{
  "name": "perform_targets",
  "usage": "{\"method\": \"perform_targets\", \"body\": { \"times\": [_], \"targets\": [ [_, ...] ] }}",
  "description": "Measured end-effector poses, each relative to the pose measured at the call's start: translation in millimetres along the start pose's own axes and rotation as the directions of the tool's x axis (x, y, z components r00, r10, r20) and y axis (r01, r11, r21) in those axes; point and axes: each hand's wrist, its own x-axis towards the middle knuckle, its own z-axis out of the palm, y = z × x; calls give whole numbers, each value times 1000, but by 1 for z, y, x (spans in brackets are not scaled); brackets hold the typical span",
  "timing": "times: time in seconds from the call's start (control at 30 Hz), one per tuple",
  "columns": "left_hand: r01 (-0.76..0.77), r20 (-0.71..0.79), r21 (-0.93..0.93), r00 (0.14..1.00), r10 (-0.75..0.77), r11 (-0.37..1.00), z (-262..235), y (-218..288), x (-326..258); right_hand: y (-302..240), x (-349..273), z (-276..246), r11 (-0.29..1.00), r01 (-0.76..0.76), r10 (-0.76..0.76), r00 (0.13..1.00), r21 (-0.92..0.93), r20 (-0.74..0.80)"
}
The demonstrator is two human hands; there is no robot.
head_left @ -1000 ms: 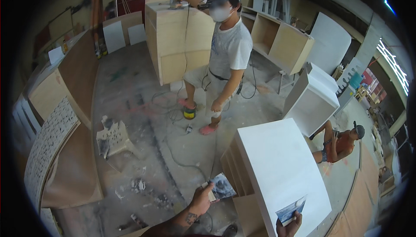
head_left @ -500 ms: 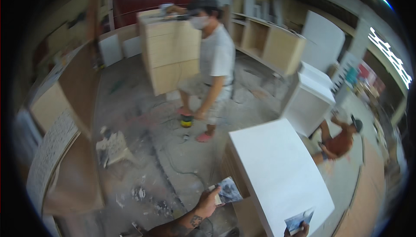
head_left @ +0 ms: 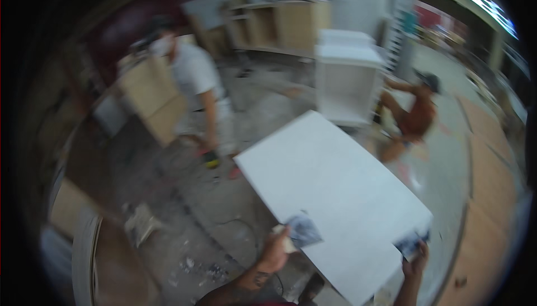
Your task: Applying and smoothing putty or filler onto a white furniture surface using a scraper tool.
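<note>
My left hand (head_left: 273, 252) is closed around the pale grip of a flat putty scraper (head_left: 306, 231), whose wide grey blade is smeared. The blade is over the left edge of a large white panel (head_left: 335, 177), but I cannot tell if it touches. At the panel's right edge, my right hand (head_left: 415, 260) grips a second putty scraper (head_left: 409, 244) with a dark bluish, smeared blade. The white panel is the top of a cabinet-like piece, tilted in view, its sides mostly hidden.
A masked person (head_left: 198, 76) bends at far left by a wooden drawer cabinet (head_left: 154, 96), holding a yellow-black power tool (head_left: 210, 159). Another person (head_left: 414, 113) sits by an open white cabinet (head_left: 348, 82). A crumpled pale object (head_left: 141, 223) and cable lie on the stained floor.
The view has swung right, so the panel and both people appear further left. My right hand, formerly low over the panel, is now at its right edge. Both scrapers remain held.
</note>
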Motion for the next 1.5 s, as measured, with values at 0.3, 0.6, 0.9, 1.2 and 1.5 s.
{"method": "perform_targets", "body": {
  "times": [0.3, 0.6, 0.9, 1.2, 1.5],
  "targets": [
    [-124, -81, 53, 988, 128, 991, 26, -34, -12, -39, 86, -102, 995, -25, 21, 999, 97, 40],
    [-45, -203, 17, 978, 47, 999, 3, -57, -5, -48, 102, -103, 981, -111, 91, 987, -156, -129],
    [-136, -382, 268, 894, 234, 954, 33, -78, 8, -140, 202, -105, -393, 28, -61, 997, -919, 57],
    [-55, -426, 580, 830, 360, 813, -19, -101, -10, -76, 262, -167, -771, 84, -151, 939, -632, 309],
    [81, -532, 352, 837, 129, 932, -43, -92, -22, -28, 247, -153, -797, 94, -15, 985, -597, 175]
  ]
}}
